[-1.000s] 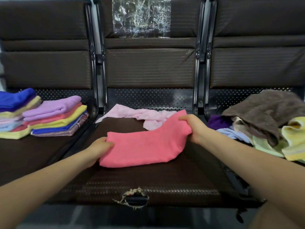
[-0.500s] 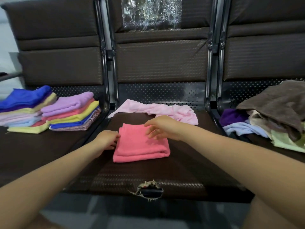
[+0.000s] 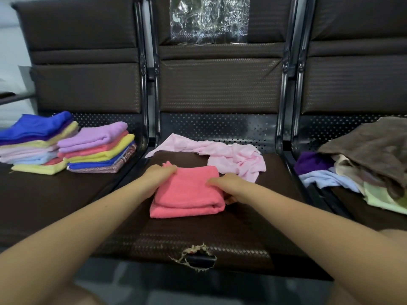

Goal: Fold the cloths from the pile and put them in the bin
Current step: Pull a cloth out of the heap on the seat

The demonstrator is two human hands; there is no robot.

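a: folded coral cloth [image 3: 187, 192] lying on the middle seat [image 3: 220, 234], just behind the torn front edge [image 3: 195, 258].
b: left hand [image 3: 159, 175] gripping its left side, fingers curled over the edge. right hand [image 3: 226, 186] clasping its right side, thumb tucked under.
a: unfolded pink cloth [image 3: 233, 157] just behind the coral cloth. folded stacks [image 3: 66, 148] well to its left, loose pile [image 3: 363, 159] well to its right.

The brown towel [image 3: 374, 150] and green cloth [image 3: 383, 198] run off the right edge; the right hand [image 3: 226, 186] hides its own fingertips beneath the coral cloth [image 3: 187, 194].
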